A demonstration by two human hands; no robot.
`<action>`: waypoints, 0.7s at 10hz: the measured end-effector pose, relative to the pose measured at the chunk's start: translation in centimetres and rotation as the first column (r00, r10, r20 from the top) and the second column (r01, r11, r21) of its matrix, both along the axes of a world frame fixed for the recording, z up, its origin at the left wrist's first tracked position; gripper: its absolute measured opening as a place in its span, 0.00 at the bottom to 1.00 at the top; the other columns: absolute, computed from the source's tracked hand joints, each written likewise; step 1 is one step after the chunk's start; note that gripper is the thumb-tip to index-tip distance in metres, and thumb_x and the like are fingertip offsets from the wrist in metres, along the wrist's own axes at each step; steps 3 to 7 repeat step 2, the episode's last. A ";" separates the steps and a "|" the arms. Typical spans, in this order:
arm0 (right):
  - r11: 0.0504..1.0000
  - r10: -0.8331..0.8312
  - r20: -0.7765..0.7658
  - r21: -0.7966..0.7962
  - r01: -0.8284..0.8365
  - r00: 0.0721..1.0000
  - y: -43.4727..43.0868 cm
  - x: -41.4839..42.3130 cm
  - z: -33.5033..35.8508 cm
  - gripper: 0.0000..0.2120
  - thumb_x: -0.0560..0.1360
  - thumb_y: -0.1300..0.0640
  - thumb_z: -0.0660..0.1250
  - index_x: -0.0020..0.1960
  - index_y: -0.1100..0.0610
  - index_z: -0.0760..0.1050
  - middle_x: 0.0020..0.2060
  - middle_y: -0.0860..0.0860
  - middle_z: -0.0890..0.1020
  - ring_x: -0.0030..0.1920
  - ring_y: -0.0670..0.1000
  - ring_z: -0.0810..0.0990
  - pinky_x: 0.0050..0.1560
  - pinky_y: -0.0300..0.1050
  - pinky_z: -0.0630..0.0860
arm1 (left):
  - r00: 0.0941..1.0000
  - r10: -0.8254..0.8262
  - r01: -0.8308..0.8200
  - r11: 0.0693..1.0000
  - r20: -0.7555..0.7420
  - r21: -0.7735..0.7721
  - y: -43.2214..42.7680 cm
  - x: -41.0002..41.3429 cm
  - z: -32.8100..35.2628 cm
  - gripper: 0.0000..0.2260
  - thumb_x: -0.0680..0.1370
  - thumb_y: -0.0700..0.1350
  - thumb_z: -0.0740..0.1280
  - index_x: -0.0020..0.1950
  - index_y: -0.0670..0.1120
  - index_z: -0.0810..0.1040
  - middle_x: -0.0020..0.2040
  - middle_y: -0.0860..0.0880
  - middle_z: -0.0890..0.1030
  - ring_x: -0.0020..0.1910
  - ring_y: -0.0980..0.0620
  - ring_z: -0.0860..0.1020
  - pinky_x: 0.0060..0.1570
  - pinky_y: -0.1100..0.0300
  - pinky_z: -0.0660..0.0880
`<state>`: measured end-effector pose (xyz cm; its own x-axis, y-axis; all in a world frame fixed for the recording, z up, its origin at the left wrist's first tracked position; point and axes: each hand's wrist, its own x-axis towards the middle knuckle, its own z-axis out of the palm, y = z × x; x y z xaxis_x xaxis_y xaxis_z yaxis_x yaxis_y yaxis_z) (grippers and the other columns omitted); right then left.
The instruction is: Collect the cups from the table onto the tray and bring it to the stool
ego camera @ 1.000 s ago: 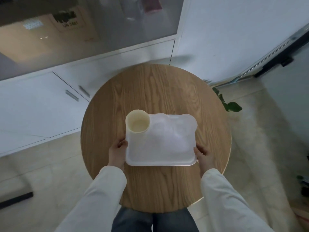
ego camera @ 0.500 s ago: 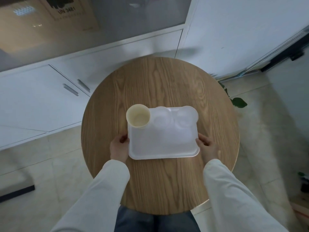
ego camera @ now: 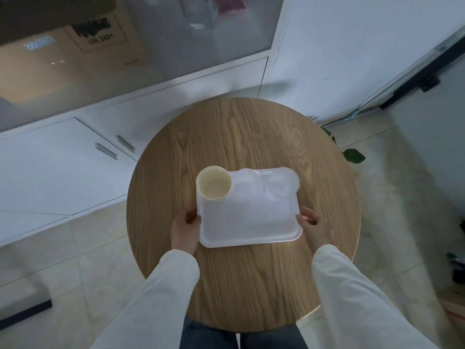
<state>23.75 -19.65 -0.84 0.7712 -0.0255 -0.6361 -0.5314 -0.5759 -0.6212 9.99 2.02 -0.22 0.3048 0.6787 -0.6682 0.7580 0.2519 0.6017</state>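
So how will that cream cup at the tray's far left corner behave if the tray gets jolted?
The cream cup stands tall and looks empty, so it is probably light and may tip. It sits at the white tray's edge, so it could fall off. The tray looks smooth, so it may slide.

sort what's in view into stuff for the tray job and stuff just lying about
For the job: tray, cream cup, two clear cups, left hand, right hand, round wooden top.

Just there: cabinet handles, plant leaves, cardboard box.
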 end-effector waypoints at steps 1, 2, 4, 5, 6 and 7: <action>1.000 -0.009 0.014 0.024 0.008 1.000 -0.3 0.1 0.9 0.16 0.73 0.57 0.66 0.60 0.57 0.73 0.52 0.54 0.78 0.50 0.50 0.73 0.54 0.42 0.66 | 0.999 0.034 -0.034 0.999 0.029 0.016 -0.4 -0.3 1.0 0.14 0.76 0.43 0.64 0.60 0.41 0.75 0.50 0.47 0.76 0.54 0.45 0.75 0.53 0.57 0.67; 0.997 -0.057 0.020 0.043 0.056 0.998 -0.5 -0.3 2.1 0.15 0.72 0.56 0.67 0.58 0.58 0.74 0.55 0.57 0.79 0.49 0.51 0.73 0.54 0.42 0.66 | 0.995 0.094 -0.094 0.995 0.022 0.041 -1.0 -0.9 2.4 0.15 0.77 0.44 0.64 0.62 0.42 0.74 0.50 0.49 0.74 0.51 0.49 0.72 0.53 0.58 0.65; 0.997 -0.057 0.020 0.043 0.056 0.998 -0.5 -0.3 2.1 0.15 0.72 0.56 0.67 0.58 0.58 0.74 0.55 0.57 0.79 0.49 0.51 0.73 0.54 0.42 0.66 | 0.995 0.094 -0.094 0.995 0.022 0.041 -1.0 -0.9 2.4 0.15 0.77 0.44 0.64 0.62 0.42 0.74 0.50 0.49 0.74 0.51 0.49 0.72 0.53 0.58 0.65; 0.997 -0.057 0.020 0.043 0.056 0.998 -0.5 -0.3 2.1 0.15 0.72 0.56 0.67 0.58 0.58 0.74 0.55 0.57 0.79 0.49 0.51 0.73 0.54 0.42 0.66 | 0.995 0.094 -0.094 0.995 0.022 0.041 -1.0 -0.9 2.4 0.15 0.77 0.44 0.64 0.62 0.42 0.74 0.50 0.49 0.74 0.51 0.49 0.72 0.53 0.58 0.65; 0.997 -0.057 0.020 0.043 0.056 0.998 -0.5 -0.3 2.1 0.15 0.72 0.56 0.67 0.58 0.58 0.74 0.55 0.57 0.79 0.49 0.51 0.73 0.54 0.42 0.66 | 0.995 0.094 -0.094 0.995 0.022 0.041 -1.0 -0.9 2.4 0.15 0.77 0.44 0.64 0.62 0.42 0.74 0.50 0.49 0.74 0.51 0.49 0.72 0.53 0.58 0.65; 0.997 -0.057 0.020 0.043 0.056 0.998 -0.5 -0.3 2.1 0.15 0.72 0.56 0.67 0.58 0.58 0.74 0.55 0.57 0.79 0.49 0.51 0.73 0.54 0.42 0.66 | 0.995 0.094 -0.094 0.995 0.022 0.041 -1.0 -0.9 2.4 0.15 0.77 0.44 0.64 0.62 0.42 0.74 0.50 0.49 0.74 0.51 0.49 0.72 0.53 0.58 0.65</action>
